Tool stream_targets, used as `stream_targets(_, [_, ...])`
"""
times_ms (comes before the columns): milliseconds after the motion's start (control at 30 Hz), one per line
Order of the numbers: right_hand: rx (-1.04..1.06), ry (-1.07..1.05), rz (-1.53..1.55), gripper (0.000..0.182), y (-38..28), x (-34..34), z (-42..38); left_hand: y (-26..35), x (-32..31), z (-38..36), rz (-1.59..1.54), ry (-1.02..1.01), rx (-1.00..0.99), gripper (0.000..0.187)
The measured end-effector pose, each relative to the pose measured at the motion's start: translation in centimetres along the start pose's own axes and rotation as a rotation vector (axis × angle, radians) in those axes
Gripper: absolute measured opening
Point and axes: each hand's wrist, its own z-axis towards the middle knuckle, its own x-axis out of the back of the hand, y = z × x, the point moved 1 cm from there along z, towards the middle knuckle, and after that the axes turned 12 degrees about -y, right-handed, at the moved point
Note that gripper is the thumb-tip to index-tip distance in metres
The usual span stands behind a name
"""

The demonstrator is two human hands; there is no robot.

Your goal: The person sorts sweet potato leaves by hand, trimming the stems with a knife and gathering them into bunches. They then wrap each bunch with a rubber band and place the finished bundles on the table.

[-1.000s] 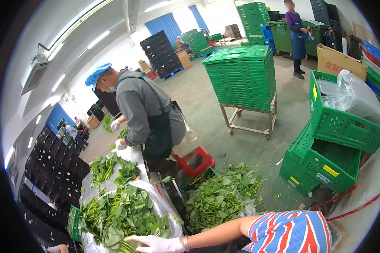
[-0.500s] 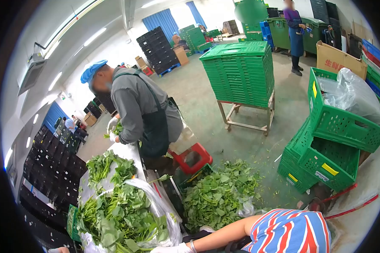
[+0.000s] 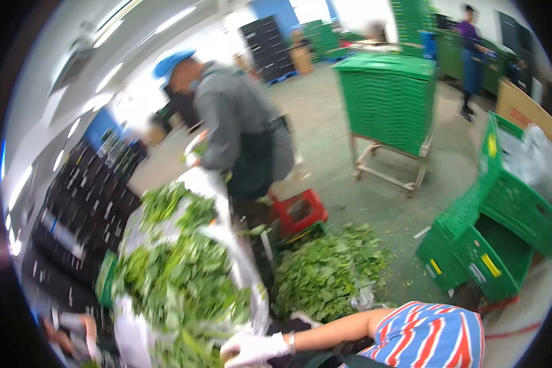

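My right hand (image 3: 254, 349) wears a white glove and reaches in from the lower right, below a striped sleeve. Its fingers are bent at the near edge of the leafy green stems (image 3: 193, 279) heaped on the table; the bottom of the frame cuts off part of the hand. What is in the fingers, if anything, I cannot make out. Clear plastic sheeting (image 3: 257, 306) lies along the side of the heap. My left hand does not show. A larger pile of leafy greens (image 3: 331, 273) rests on the floor beside the table.
A person in a blue cap (image 3: 239, 122) handles greens across the table. Behind the floor pile is a red stool (image 3: 300, 211). Green crates (image 3: 386, 98) stand stacked on a wheeled frame; more crates (image 3: 497, 257) lean at right. A blurred arm (image 3: 89, 334) shows at lower left.
The view has swung, so the surroundings sit further right and are blurred. More of my right gloved hand shows beside the greens. A person's arm has come into view at lower left.
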Motion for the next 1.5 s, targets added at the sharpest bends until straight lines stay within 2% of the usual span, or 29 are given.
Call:
stream_targets(33, [-0.139,0.031,0.025,0.03,-0.3,-0.2,0.1,-0.1,0.6,0.3,0.006,-0.048,-0.035,0.021])
stream_targets(100, [-0.138,0.083,0.001,0.031,0.6,-0.6,0.5,0.5,0.5,0.0,0.052,0.025,-0.022,0.027])
stream_targets(133, [-0.274,0.053,0.122,0.03,-0.6,-0.7,0.5,-3.3,3.4,1.0,0.091,0.0,-0.081,0.022])
stream_targets(167, [-0.371,0.021,0.186,0.029,-0.9,-0.8,0.5,-3.0,3.4,0.8,0.125,0.015,-0.139,0.027])
stream_targets(200, [-0.197,0.141,-0.09,0.03,0.1,-1.4,0.7,-2.3,3.0,0.4,0.118,0.073,-0.104,0.028])
stream_targets(267, [-0.295,0.171,-0.064,0.03,0.4,-2.2,0.9,-2.2,3.3,0.1,0.107,0.074,-0.13,0.028])
stream_targets(467, [-0.29,0.188,0.086,0.023,1.7,-3.2,1.7,-1.5,3.9,0.0,0.11,0.088,-0.123,0.028])
stream_targets(533, [-0.278,0.216,0.029,0.022,1.6,-3.2,1.9,-1.3,3.8,0.2,0.073,0.083,-0.105,0.026])
stream_targets(800, [-0.322,0.173,0.029,0.02,2.2,-2.7,2.1,-1.7,4.1,0.5,0.125,0.045,-0.083,0.027])
stream_targets(900, [-0.345,0.088,0.131,0.019,2.3,-2.4,2.1,-1.8,4.1,0.5,0.116,0.058,-0.076,0.027])
stream_targets(967, [-0.379,0.027,0.342,0.017,2.4,-2.4,1.9,-1.5,4.1,0.3,0.144,0.071,-0.098,0.027])
stream_targets(1233, [-0.448,-0.035,0.279,0.016,3.1,-2.3,1.6,-1.4,3.9,0.2,0.148,0.036,-0.08,0.026])
stream_targets(1500, [-0.399,-0.033,0.433,0.014,4.1,-2.8,1.2,-1.6,4.0,0.4,0.146,0.015,-0.068,0.025])
